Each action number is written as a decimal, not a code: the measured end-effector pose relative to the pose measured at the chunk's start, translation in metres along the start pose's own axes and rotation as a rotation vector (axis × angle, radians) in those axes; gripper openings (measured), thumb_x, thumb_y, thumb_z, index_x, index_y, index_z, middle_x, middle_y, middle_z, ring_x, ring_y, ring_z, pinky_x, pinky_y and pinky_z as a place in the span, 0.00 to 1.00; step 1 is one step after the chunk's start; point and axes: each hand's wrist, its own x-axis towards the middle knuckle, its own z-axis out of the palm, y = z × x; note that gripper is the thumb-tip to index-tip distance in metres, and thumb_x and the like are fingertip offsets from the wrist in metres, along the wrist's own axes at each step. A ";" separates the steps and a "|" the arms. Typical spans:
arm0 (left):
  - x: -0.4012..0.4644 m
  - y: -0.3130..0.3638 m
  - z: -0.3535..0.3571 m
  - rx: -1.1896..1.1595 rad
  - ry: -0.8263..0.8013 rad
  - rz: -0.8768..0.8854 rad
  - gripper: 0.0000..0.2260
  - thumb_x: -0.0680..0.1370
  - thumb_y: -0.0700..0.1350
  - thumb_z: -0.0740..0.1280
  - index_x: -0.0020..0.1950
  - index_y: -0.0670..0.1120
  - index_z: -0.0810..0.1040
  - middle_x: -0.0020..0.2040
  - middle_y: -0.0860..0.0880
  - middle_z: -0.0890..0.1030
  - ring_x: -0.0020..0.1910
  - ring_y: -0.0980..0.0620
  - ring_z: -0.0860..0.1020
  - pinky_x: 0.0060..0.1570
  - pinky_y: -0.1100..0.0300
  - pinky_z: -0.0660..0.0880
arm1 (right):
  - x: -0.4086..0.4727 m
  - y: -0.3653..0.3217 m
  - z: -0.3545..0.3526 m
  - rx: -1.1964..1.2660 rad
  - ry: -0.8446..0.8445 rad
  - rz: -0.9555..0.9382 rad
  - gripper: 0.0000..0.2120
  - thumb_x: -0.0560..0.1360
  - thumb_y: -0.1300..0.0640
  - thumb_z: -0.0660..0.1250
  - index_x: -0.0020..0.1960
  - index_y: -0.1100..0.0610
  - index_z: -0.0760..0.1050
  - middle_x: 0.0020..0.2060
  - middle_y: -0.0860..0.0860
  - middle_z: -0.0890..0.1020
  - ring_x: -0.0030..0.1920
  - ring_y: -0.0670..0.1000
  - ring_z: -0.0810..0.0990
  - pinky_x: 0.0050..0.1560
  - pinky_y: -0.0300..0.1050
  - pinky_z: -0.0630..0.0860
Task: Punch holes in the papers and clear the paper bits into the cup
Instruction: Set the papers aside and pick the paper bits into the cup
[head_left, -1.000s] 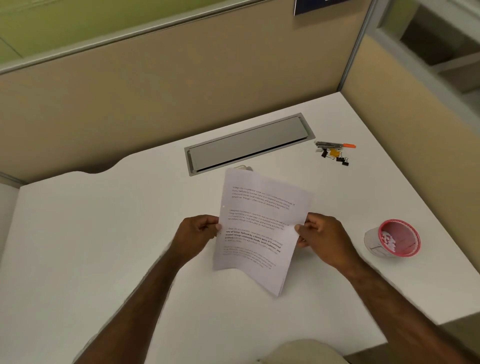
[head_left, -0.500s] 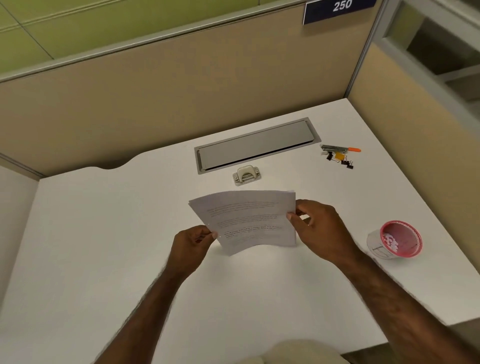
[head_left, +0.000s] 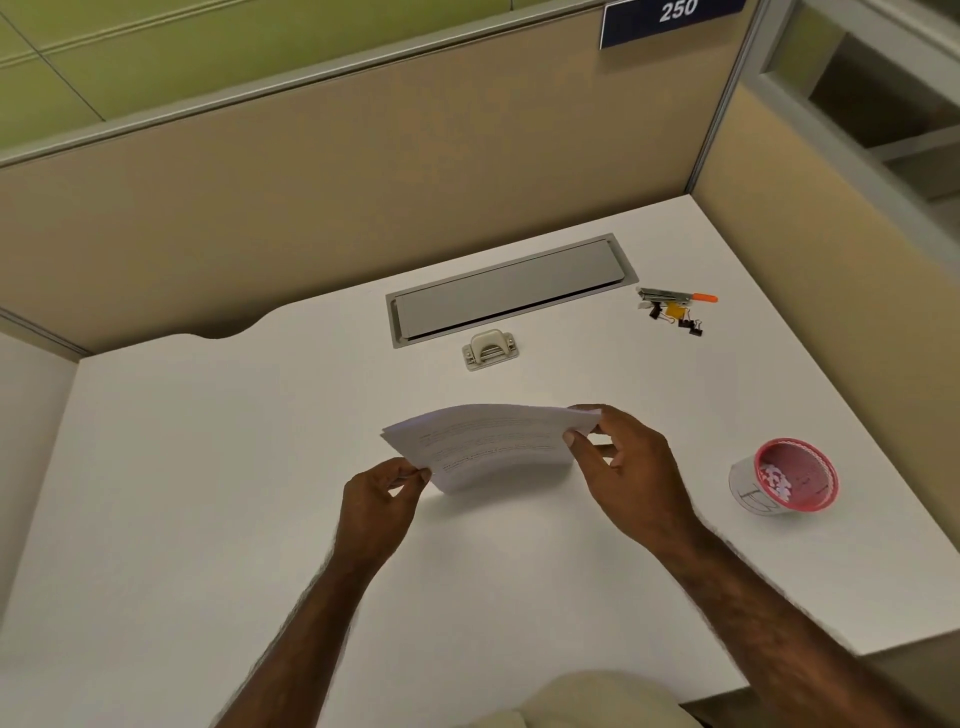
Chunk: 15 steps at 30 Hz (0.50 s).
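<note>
I hold a thin stack of printed white papers (head_left: 488, 447) just above the middle of the white desk (head_left: 208, 493), lying nearly flat and bowed upward. My left hand (head_left: 382, 504) pinches its near left corner. My right hand (head_left: 628, 467) pinches its right edge between thumb and fingers. A small beige hole punch (head_left: 490, 349) sits on the desk beyond the papers. A cup (head_left: 787, 483) with a red inside stands to the right, with white paper bits in it.
A grey cable hatch (head_left: 509, 288) is set into the desk behind the punch. A stapler with an orange tip (head_left: 675, 297) and several binder clips (head_left: 678, 317) lie at the back right. Beige partition walls close the back and right sides.
The papers have turned from upright and facing me to nearly flat and sideways, which uncovered the hole punch. Both hands kept their hold and shifted with the stack.
</note>
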 end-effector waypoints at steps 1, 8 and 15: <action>-0.001 0.000 0.001 0.001 0.006 -0.013 0.06 0.81 0.42 0.76 0.53 0.54 0.89 0.44 0.63 0.88 0.49 0.65 0.86 0.57 0.64 0.79 | -0.001 0.003 0.002 -0.003 -0.004 0.013 0.09 0.81 0.49 0.67 0.61 0.45 0.81 0.54 0.36 0.85 0.56 0.43 0.84 0.52 0.42 0.85; -0.007 0.003 0.003 -0.032 0.091 -0.023 0.11 0.80 0.44 0.76 0.47 0.62 0.86 0.45 0.67 0.88 0.48 0.66 0.85 0.52 0.66 0.77 | -0.007 -0.003 0.003 0.030 0.030 -0.038 0.07 0.82 0.43 0.64 0.58 0.38 0.79 0.55 0.33 0.84 0.55 0.41 0.84 0.45 0.32 0.81; -0.012 0.002 0.011 -0.031 0.051 -0.074 0.10 0.80 0.44 0.76 0.48 0.61 0.86 0.44 0.67 0.88 0.48 0.67 0.86 0.55 0.59 0.81 | -0.005 0.019 0.011 -0.059 -0.077 0.066 0.14 0.77 0.45 0.72 0.57 0.28 0.75 0.52 0.23 0.81 0.49 0.34 0.84 0.43 0.23 0.75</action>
